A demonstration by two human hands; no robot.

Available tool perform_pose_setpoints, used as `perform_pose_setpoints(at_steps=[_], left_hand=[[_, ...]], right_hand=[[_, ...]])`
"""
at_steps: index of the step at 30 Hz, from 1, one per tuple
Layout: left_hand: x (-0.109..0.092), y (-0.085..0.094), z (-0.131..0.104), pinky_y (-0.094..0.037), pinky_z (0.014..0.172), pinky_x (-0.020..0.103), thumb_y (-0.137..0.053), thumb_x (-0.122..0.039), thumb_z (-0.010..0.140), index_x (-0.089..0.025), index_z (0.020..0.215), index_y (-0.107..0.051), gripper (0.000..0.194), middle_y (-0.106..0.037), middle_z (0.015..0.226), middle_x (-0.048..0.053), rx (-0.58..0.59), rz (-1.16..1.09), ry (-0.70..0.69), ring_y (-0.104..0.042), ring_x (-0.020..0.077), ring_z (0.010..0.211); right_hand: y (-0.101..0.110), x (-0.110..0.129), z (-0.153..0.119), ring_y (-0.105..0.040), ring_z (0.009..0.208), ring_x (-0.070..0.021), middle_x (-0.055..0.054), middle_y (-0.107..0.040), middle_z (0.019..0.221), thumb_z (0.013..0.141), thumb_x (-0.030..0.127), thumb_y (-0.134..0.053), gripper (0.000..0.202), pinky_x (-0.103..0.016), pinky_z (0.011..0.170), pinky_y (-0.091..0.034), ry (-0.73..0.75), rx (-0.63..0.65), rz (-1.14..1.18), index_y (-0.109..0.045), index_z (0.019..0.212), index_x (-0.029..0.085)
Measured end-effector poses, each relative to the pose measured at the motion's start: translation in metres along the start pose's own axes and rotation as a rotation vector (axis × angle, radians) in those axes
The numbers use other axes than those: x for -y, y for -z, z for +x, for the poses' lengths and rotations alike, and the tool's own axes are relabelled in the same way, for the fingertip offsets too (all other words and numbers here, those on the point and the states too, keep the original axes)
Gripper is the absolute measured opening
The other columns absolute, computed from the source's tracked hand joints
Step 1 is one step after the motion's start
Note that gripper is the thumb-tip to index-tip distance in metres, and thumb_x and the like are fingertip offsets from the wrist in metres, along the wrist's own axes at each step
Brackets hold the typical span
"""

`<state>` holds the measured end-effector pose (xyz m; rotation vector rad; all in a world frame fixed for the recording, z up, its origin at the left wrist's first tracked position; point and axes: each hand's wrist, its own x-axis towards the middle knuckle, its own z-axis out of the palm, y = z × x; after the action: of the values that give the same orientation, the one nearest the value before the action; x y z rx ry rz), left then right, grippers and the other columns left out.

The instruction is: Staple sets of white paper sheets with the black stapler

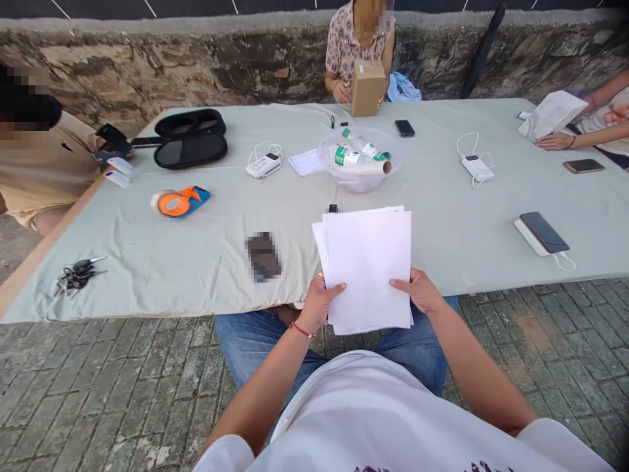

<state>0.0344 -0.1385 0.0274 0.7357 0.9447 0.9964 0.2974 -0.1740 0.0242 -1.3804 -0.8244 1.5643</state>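
Several white paper sheets, loosely stacked with edges out of line, are held at the table's front edge. My left hand, with a red string at the wrist, grips their left side, thumb on top. On the right side my right hand pinches the stack, its thumb also on top. The fingers of both hands are mostly hidden behind the paper. A small black object shows just past the top edge of the sheets.
The cloth-covered table bears keys, an orange tape dispenser, a black case, a plastic bowl with bottles, and a phone on a white block. People sit left, right and opposite, one behind a cardboard box.
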Motion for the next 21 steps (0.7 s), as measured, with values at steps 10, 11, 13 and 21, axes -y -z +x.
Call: perform_pose_setpoints(at_steps=[10, 11, 13, 21], left_hand=[[-0.1, -0.034, 0.067, -0.044, 0.104, 0.048, -0.086, -0.035, 0.062, -0.014, 0.109, -0.072, 0.054, -0.071, 0.114, 0.013, 0.29, 0.316, -0.432, -0.058, 0.0345, 0.122], [-0.102, -0.034, 0.069, -0.044, 0.104, 0.047, -0.086, -0.034, 0.061, -0.014, 0.111, -0.07, 0.056, -0.07, 0.115, 0.013, 0.298, 0.345, -0.427, -0.057, 0.0342, 0.122], [-0.1, -0.031, 0.073, -0.043, 0.105, 0.045, -0.087, -0.031, 0.06, -0.014, 0.114, -0.069, 0.06, -0.068, 0.119, 0.014, 0.307, 0.402, -0.412, -0.056, 0.0335, 0.123], [-0.087, -0.021, 0.078, -0.048, 0.098, 0.041, -0.083, -0.037, 0.066, -0.015, 0.102, -0.073, 0.043, -0.073, 0.104, 0.01, 0.29, 0.505, -0.321, -0.064, 0.0292, 0.106]], right_hand=[[0.011, 0.113, 0.041, -0.063, 0.116, -0.0315, -0.003, -0.075, 0.109, 0.064, 0.047, -0.085, 0.044, -0.046, 0.098, -0.052, 0.519, 0.059, -0.156, -0.075, 0.103, 0.027], [0.011, 0.116, 0.043, -0.063, 0.116, -0.0311, -0.003, -0.074, 0.11, 0.067, 0.048, -0.083, 0.044, -0.045, 0.097, -0.052, 0.498, 0.075, -0.178, -0.075, 0.104, 0.027], [0.011, 0.118, 0.045, -0.064, 0.113, -0.0294, -0.003, -0.074, 0.112, 0.074, 0.049, -0.078, 0.041, -0.043, 0.095, -0.053, 0.424, 0.105, -0.225, -0.074, 0.108, 0.027], [0.008, 0.119, 0.053, -0.066, 0.107, -0.0292, -0.005, -0.074, 0.107, 0.071, 0.044, -0.082, 0.038, -0.044, 0.093, -0.054, 0.486, 0.12, -0.277, -0.076, 0.101, 0.022]])
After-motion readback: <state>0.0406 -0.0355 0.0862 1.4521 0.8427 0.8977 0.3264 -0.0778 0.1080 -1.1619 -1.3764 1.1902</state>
